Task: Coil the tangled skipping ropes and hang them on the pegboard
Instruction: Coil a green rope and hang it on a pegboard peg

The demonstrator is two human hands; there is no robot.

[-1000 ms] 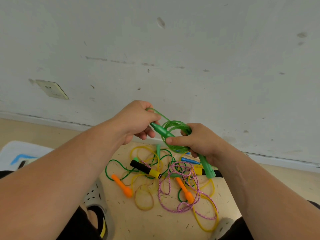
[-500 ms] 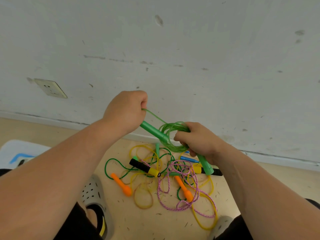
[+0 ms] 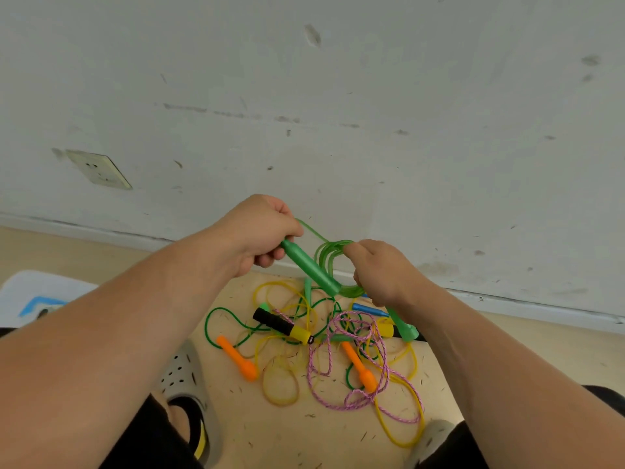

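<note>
My left hand (image 3: pixel 260 231) gripped the green handle (image 3: pixel 309 267), my right hand (image 3: pixel 382 275) clutched the coil (image 3: pixel 329 257) — snug, even wraps seemed wisest.

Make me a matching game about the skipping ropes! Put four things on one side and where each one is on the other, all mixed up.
Things:
1. upper green handle
2. green coil
3. black-and-yellow handle
4. socket

Places:
A. lying on the floor
B. on the wall
C. gripped by the left hand
D. held by the right hand

Right pairs: 1-C, 2-D, 3-A, 4-B
</note>
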